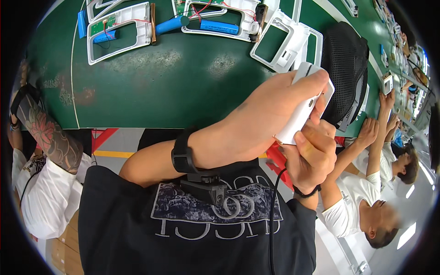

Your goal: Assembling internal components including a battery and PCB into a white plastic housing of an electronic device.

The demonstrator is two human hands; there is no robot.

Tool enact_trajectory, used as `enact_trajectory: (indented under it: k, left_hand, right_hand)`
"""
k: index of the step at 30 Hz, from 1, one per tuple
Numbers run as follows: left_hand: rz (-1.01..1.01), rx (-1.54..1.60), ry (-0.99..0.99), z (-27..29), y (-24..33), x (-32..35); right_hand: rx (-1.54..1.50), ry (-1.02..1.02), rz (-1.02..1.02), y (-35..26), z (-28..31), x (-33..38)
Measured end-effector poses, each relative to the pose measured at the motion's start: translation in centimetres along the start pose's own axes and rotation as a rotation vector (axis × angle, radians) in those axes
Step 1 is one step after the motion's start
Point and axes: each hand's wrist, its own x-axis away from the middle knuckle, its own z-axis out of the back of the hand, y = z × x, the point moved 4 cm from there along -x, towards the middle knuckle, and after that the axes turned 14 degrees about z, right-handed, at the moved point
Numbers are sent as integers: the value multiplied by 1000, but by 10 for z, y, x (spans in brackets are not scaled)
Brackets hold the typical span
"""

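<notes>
Both my hands are closed on one white plastic housing (293, 124), held tilted at the table's front edge. My left hand (284, 96) wraps round its upper part, thumb pressed near the top end. A small dark port shows on its narrow side. Below it, my right hand (315, 153) pinches the lower end between thumb and fingers. Just beyond my hands lie empty white housing frames (280, 39). Farther left on the table are open housings (120, 32) with green circuit boards, red wires and blue cylindrical batteries (219, 26).
A black mesh bag (343, 68) stands right of my hands on the green table (183, 96). Co-workers sit close on both sides: a tattooed arm (50, 123) at left, a person in a white shirt (353, 197) at right. A black cable (275, 220) hangs down my front.
</notes>
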Motion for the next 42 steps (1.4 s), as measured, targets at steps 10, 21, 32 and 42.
enact_trajectory:
  k: [10, 21, 32, 42]
  left_hand:
    - [-98, -157, 2, -7, 11, 8]
    - [-153, -87, -84, -8, 19, 16]
    - [-325, -118, -360, -9, 42, 21]
    - [-849, -745, 662, 28, 23, 20]
  right_hand:
    - [121, -72, 118, -8, -2, -2]
    - [90, 33, 191, -10, -6, -5]
    - [-747, 290, -511, 10, -10, -22]
    - [-609, 387, -530, 20, 10, -19]
